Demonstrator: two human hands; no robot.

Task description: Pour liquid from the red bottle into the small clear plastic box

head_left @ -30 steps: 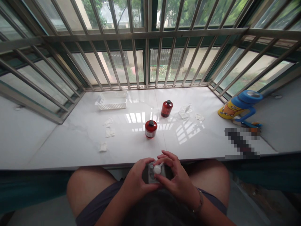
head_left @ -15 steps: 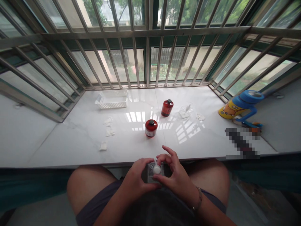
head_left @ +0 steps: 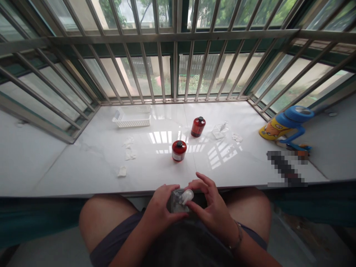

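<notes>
Over my lap, just below the table edge, my left hand [head_left: 163, 204] is wrapped around a clear square pump bottle [head_left: 175, 204]. The white pump head [head_left: 188, 195] sits at the bottle's top right, between the thumb and index finger of my right hand [head_left: 213, 202]. My other right fingers are raised and spread. Whether the pump is seated in the bottle neck or apart from it, I cannot tell. Two red bottles with black caps stand beyond my hands: a nearer one [head_left: 179, 151] and a farther one [head_left: 198, 127].
A second clear pump bottle [head_left: 220, 131] stands at the right, beside crumpled white tissue [head_left: 237, 138]. More tissue pieces [head_left: 130, 154] lie at the left, below a white basket [head_left: 133, 116]. A blue and yellow water bottle [head_left: 286, 124] is at far right. Metal bars [head_left: 175, 74] line the window.
The pump head has turned and shifted slightly right over the bottle, its spout swinging from far side to near-left. My right hand has moved a little right; my left hand keeps its hold.
</notes>
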